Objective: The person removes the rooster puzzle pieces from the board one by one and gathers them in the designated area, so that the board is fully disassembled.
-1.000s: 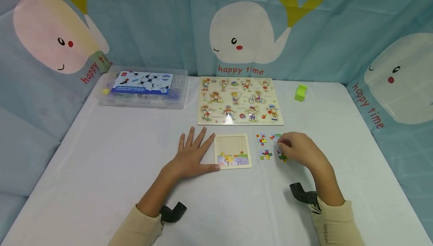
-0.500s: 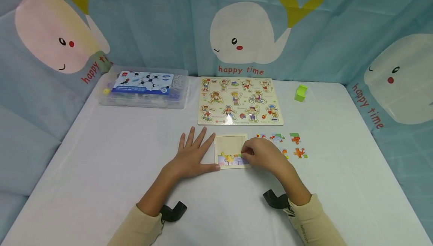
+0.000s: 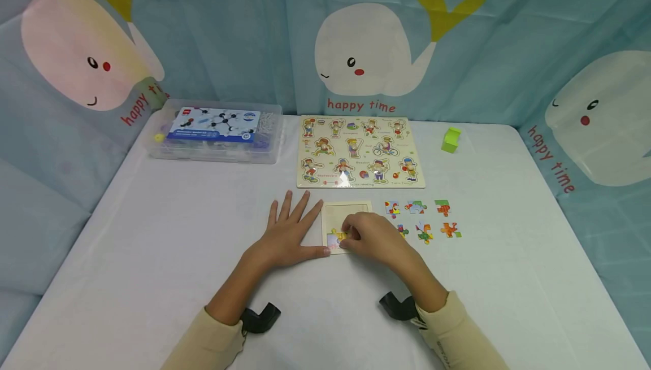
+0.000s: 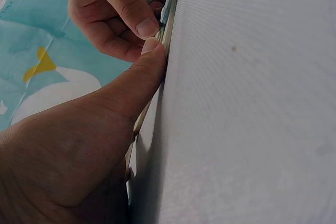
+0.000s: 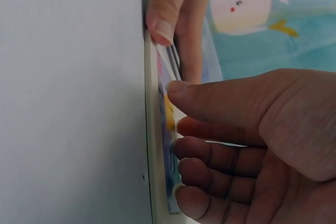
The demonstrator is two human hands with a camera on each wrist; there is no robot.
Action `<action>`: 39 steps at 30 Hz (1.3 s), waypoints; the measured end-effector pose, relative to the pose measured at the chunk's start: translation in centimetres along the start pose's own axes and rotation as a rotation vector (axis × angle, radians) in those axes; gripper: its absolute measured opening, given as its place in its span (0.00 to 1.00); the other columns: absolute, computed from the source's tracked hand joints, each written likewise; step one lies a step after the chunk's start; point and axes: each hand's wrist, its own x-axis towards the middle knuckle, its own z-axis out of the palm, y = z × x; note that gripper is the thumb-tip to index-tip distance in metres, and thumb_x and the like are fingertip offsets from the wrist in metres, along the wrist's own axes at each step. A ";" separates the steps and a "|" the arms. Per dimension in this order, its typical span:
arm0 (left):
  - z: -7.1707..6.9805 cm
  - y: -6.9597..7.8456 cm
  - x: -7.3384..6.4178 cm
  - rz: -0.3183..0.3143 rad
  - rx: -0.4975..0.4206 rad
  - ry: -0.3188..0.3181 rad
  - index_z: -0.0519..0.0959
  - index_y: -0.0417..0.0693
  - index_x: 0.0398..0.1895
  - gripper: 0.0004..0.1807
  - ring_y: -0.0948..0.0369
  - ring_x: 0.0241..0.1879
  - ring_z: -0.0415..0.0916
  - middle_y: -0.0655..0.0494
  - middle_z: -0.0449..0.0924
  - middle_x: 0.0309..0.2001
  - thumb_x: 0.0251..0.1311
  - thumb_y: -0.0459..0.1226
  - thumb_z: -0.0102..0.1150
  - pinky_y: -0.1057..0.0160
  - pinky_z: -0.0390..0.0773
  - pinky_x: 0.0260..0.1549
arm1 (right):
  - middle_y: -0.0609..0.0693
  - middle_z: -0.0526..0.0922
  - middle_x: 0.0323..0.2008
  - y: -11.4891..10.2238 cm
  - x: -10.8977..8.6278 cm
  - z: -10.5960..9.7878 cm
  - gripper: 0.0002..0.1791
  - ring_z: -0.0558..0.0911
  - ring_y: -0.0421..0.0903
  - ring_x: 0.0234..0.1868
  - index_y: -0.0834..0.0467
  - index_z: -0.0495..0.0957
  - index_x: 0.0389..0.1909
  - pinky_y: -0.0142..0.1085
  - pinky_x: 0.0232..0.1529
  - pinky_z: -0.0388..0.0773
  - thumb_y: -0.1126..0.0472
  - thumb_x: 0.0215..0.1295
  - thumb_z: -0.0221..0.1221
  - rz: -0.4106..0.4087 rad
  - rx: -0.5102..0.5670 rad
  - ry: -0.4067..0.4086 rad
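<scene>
My left hand (image 3: 287, 243) lies spread on the table in the head view. Its thumb touches the lower left corner of a small wooden puzzle tray (image 3: 347, 204), and its index fingertip meets the upper left corner. Jigsaw pieces (image 3: 333, 240) fill the lower part of the tray. Over these, my right hand (image 3: 373, 237) bends its fingers and hides much of the row. In the right wrist view, the right thumb (image 5: 181, 90) touches beside a yellow piece (image 5: 169, 113); no lifted piece shows between the fingers. Several loose jigsaw pieces (image 3: 424, 233) lie right of the tray.
Behind the tray lies a larger puzzle board (image 3: 361, 152) with sports figures. A clear plastic case (image 3: 216, 152) with a molecular-model label stands at the back left. A small green block (image 3: 450, 140) sits back right. A whale-print curtain (image 3: 244, 37) surrounds the table.
My right hand has moved left from the loose pieces, past the tray's right edge, to the middle of its lower row. The left hand has stayed in place.
</scene>
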 end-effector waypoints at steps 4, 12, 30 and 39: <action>0.0 0.0 0.0 0.001 0.001 -0.002 0.49 0.55 0.82 0.57 0.39 0.76 0.20 0.46 0.35 0.81 0.56 0.71 0.56 0.33 0.25 0.67 | 0.41 0.73 0.20 -0.4 0.2 0.4 0.10 0.71 0.40 0.24 0.59 0.84 0.36 0.35 0.29 0.71 0.64 0.55 0.74 -0.006 -0.022 0.005; -0.2 0.0 -0.1 -0.003 -0.012 -0.008 0.49 0.55 0.82 0.57 0.40 0.76 0.19 0.46 0.34 0.81 0.56 0.71 0.57 0.34 0.24 0.67 | 0.42 0.76 0.24 -0.9 0.4 0.7 0.06 0.73 0.40 0.26 0.58 0.84 0.36 0.36 0.30 0.72 0.66 0.59 0.70 -0.017 -0.037 -0.003; -0.1 0.1 0.0 -0.005 -0.004 0.001 0.50 0.55 0.81 0.57 0.39 0.76 0.20 0.46 0.35 0.81 0.55 0.71 0.57 0.33 0.25 0.67 | 0.45 0.76 0.30 -1.3 0.1 1.1 0.09 0.73 0.40 0.29 0.59 0.81 0.37 0.35 0.32 0.74 0.67 0.58 0.71 -0.022 -0.085 0.041; -0.1 0.1 0.0 -0.009 -0.003 -0.003 0.49 0.55 0.81 0.57 0.39 0.76 0.19 0.46 0.34 0.81 0.55 0.71 0.57 0.34 0.24 0.67 | 0.45 0.76 0.33 -1.2 -0.1 0.9 0.10 0.73 0.40 0.31 0.58 0.81 0.36 0.35 0.34 0.74 0.65 0.56 0.72 -0.040 -0.095 0.056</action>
